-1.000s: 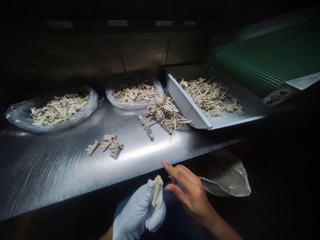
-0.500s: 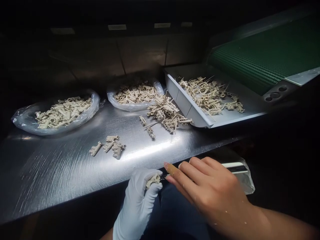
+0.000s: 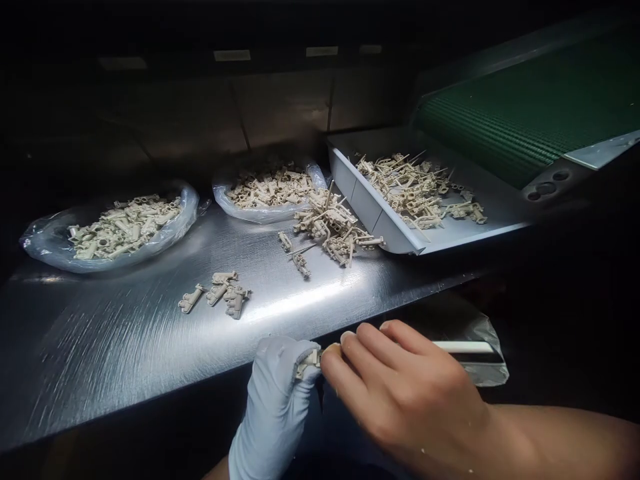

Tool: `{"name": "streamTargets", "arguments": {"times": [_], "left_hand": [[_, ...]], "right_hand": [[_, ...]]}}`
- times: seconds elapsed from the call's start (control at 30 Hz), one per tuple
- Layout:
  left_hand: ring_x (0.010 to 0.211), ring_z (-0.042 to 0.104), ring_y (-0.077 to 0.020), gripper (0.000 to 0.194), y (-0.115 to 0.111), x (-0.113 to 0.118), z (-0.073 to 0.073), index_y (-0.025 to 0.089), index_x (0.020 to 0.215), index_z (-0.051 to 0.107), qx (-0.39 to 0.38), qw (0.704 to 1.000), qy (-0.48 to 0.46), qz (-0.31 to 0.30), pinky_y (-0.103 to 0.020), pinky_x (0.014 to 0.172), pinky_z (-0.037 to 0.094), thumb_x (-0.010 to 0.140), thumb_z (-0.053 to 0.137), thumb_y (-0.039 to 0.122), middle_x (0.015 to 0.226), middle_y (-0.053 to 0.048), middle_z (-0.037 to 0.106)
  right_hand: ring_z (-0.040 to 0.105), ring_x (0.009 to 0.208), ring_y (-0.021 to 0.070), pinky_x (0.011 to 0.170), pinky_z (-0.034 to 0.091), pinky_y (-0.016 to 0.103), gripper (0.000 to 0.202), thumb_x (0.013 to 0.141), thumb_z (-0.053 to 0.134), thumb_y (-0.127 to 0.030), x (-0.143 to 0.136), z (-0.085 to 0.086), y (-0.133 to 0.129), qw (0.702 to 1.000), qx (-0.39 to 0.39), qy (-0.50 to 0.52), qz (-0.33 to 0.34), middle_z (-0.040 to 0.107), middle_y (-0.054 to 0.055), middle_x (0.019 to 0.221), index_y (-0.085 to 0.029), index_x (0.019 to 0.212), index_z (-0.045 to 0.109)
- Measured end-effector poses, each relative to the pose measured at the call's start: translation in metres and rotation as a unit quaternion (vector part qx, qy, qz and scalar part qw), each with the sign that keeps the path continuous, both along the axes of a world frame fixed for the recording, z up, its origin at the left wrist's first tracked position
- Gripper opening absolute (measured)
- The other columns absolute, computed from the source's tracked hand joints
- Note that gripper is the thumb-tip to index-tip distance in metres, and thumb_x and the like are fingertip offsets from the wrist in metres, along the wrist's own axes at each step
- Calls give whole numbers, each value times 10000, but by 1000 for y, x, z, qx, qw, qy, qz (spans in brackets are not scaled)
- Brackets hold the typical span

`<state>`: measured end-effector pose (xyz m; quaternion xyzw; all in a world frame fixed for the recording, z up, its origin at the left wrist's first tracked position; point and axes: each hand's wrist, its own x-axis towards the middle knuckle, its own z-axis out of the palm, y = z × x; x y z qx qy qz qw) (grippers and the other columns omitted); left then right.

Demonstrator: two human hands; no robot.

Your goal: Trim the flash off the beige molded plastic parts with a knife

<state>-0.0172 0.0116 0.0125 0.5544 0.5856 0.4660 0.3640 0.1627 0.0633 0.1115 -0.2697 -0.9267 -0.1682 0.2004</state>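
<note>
My left hand [image 3: 277, 400], in a white glove, is closed around a small cream plastic part [image 3: 309, 363], one end of which shows between thumb and forefinger. Bare and with fingers curled, my right hand [image 3: 400, 380] presses up against that part from the right. It grips a slim tool that is mostly covered by the fingers, so its kind cannot be told. Several similar plastic parts [image 3: 217, 292] lie on the metal table [image 3: 125, 347] in front of the gloved hand.
Two clear plastic bags, left [image 3: 50, 250] and middle [image 3: 265, 215], hold many cream parts. A tangled pile [image 3: 335, 230] lies beside a grey chute tray [image 3: 377, 207] with more pieces. A green conveyor belt [image 3: 510, 113] slopes into the tray. A white strip [image 3: 465, 347] and clear plastic [image 3: 493, 370] show behind my right hand.
My right hand has moved left and slightly down, so its fingertips meet the plastic part and cover the tool's dark, thin tip. The part has tilted in my left hand.
</note>
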Motion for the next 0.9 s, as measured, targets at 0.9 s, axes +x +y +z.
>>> {"name": "streamTargets", "arguments": {"times": [0.9], "left_hand": [[781,493,-165,305,-6,-5,10,235,856,670,-108,964,-209,-122,-283,780,431,1015,625,491,876,6,566]], "right_hand": [[678,658,148,623,478,298,133,959,704,-84,18,-62,-5,910,-230,343,27,763,3,795,-204,989,654]]}}
